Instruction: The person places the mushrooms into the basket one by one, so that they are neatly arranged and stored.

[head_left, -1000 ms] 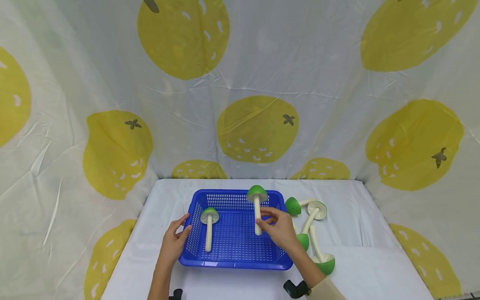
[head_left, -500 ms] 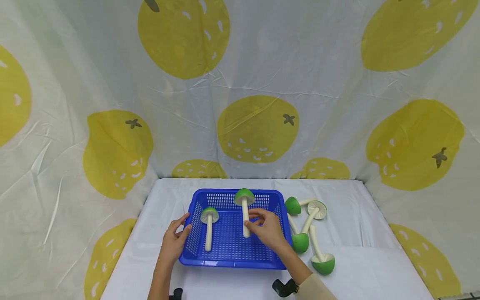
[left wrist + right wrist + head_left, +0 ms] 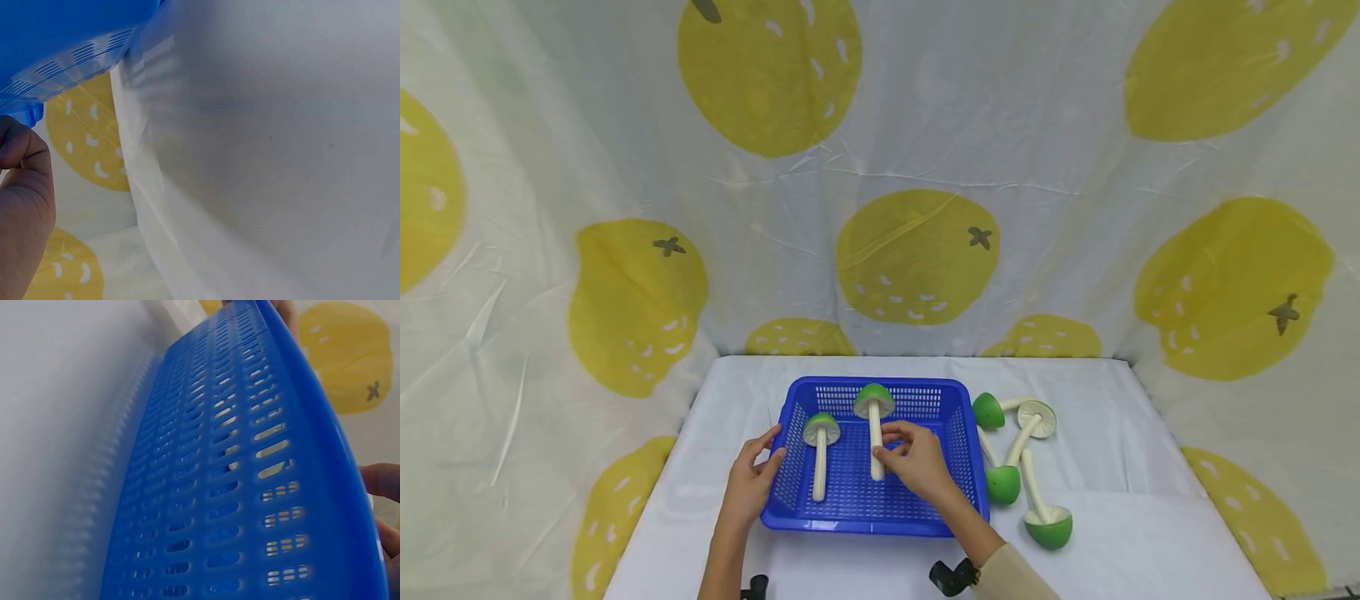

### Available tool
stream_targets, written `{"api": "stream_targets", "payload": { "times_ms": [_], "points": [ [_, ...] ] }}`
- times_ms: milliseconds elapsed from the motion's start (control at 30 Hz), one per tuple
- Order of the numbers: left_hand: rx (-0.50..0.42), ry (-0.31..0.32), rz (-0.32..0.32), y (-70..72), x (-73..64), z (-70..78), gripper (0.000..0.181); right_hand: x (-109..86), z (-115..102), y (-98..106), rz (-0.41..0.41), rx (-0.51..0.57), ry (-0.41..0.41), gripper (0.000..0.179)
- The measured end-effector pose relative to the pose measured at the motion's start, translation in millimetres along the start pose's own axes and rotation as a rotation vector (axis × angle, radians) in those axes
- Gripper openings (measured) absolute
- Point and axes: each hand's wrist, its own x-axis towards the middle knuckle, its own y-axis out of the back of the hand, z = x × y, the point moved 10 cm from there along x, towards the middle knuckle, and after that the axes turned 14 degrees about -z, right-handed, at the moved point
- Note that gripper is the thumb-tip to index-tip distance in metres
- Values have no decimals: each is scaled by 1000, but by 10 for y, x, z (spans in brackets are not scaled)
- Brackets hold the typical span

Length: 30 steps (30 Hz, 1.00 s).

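A blue plastic basket with slotted walls sits on the white cloth. My left hand grips its left rim, thumb on the inner side. Over the middle of the basket, my right hand pinches the white stem of a green-capped toy mushroom, cap pointing away from me. To its left, a similar mushroom lies inside the basket. In the left wrist view the left hand is partly seen below the basket wall. The right wrist view shows fingers beyond the rim; the basket hides the held mushroom.
Several more green-capped mushrooms lie right of the basket: one at the back, one with its pale underside showing, one close to the basket wall, one nearest me. A lemon-print cloth hangs behind and at both sides.
My right hand has carried its mushroom leftward across the basket and slightly toward me, closer to the other mushroom in it. My left hand stays on the rim.
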Motion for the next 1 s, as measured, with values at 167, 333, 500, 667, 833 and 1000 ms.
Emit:
{"api": "stream_targets", "payload": {
  "times_ms": [167, 333, 500, 667, 833, 1000],
  "points": [
    [3, 14, 7, -1, -2, -18, 47, 3, 54, -46, 1, 2, -13, 35],
    [-5, 7, 5, -3, -7, -15, 47, 13, 88, -88, 4, 3, -23, 34],
    [-2, 0, 3, -18, -24, 39, 48, 24, 126, -116, 6, -12, -32, 34],
    [9, 15, -1, -18, -20, 34, 48, 35, 129, -147, 7, -7, -31, 34],
    [16, 12, 2, -10, 4, -10, 48, 26, 123, -174, 23, -17, -66, 34],
    [21, 8, 0, -15, 0, -13, 48, 28, 159, -193, 43, -50, -88, 34]
  ]
}}
